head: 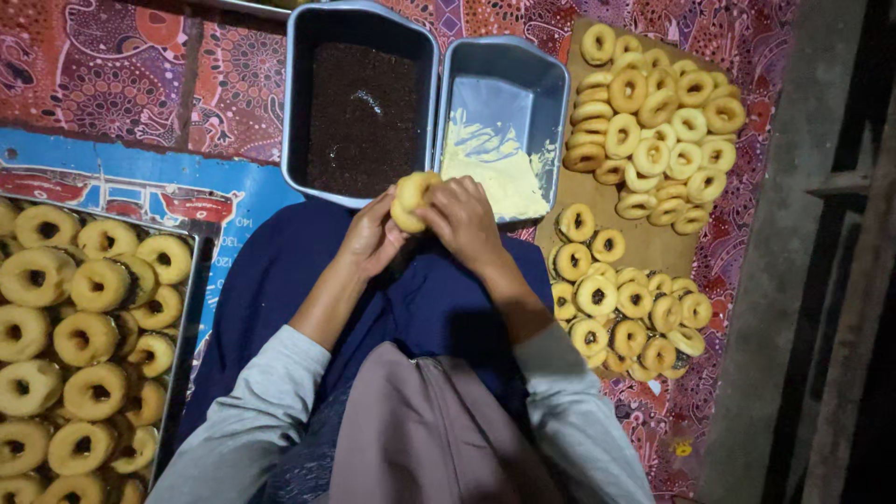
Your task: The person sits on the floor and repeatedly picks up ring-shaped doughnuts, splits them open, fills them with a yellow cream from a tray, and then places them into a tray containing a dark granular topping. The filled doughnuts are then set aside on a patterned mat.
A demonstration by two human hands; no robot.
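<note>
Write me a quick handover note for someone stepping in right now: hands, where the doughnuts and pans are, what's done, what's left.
Left hand and right hand together hold one doughnut over the lap, just in front of the two pans.
Left pan: dark sprinkles. Right pan: pale yellow cream, mostly used up.
Tray at left: full of ring doughnuts with dark filling in the holes.
Board at right: a far pile of plain rings, a near pile with dark centres.
Left, seemingly: the held doughnut and the plain pile.
</note>
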